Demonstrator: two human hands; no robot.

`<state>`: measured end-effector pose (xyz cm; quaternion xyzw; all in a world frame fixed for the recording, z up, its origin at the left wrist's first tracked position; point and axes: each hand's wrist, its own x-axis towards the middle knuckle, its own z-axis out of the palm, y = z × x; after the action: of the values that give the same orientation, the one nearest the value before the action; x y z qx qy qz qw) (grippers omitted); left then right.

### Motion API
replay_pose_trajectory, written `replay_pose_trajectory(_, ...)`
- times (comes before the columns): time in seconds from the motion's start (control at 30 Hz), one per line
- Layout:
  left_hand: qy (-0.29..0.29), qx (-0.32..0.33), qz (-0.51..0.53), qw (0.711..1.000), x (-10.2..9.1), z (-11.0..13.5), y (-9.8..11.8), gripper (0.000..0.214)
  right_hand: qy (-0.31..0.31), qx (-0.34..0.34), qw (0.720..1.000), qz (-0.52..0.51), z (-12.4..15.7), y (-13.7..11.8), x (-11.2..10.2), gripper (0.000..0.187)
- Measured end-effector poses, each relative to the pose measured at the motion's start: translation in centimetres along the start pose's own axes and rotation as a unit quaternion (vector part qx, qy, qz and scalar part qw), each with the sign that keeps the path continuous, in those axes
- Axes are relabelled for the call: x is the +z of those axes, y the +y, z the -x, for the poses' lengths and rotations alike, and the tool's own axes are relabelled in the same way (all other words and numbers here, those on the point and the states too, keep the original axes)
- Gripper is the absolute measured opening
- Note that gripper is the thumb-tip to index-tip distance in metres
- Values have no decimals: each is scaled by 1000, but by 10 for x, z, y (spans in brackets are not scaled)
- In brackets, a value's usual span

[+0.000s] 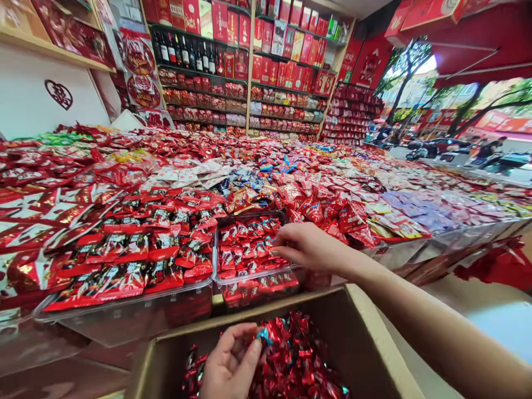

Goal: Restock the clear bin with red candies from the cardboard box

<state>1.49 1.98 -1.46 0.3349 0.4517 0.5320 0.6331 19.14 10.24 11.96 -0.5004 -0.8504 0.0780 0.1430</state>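
Observation:
My left hand [233,360] is inside a cardboard box [369,343], pinching a wrapped candy [266,336] with a blue end between thumb and fingers. Around and below it lie many shiny red wrapped candies [297,354]. My right hand [305,244] reaches over the right side of a clear plastic bin [257,277], where small red packets [249,244] sit in rows. Its fingers are bent together at the packets; whatever they may hold is hidden from view.
Left of the bin is another clear bin [124,302] with red and black packets [124,249]. Red pouches [353,219] lie to the right, purple packets [411,210] beyond. Wooden shelves [249,72] with bottles and red boxes stand behind; a street with parked scooters [507,158] shows at right.

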Motion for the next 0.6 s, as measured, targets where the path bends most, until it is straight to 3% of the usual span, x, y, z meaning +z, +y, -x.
replay_pose_trajectory(0.1,-5,-43,26,999,3,4,11,30,-40,81,979,-184,51,-15,11,27)
replay_pose_trajectory(0.2,-26,-75,33,996,5,6,14,27,-82,162,928,-327,82,-27,49,30)
replay_pose_trajectory(0.33,-42,-77,-1,996,6,8,10,23,-51,219,833,-506,89,-29,101,31)
replay_pose_trajectory(0.43,-48,-90,3,995,5,8,8,25,-24,240,786,-569,89,-27,113,33)
replay_pose_trajectory(0.5,-60,-91,-13,994,5,7,8,25,-2,222,805,-549,91,-27,112,32)
replay_pose_trajectory(0.6,-78,-46,-88,992,5,7,5,19,43,167,878,-446,98,-28,109,26)
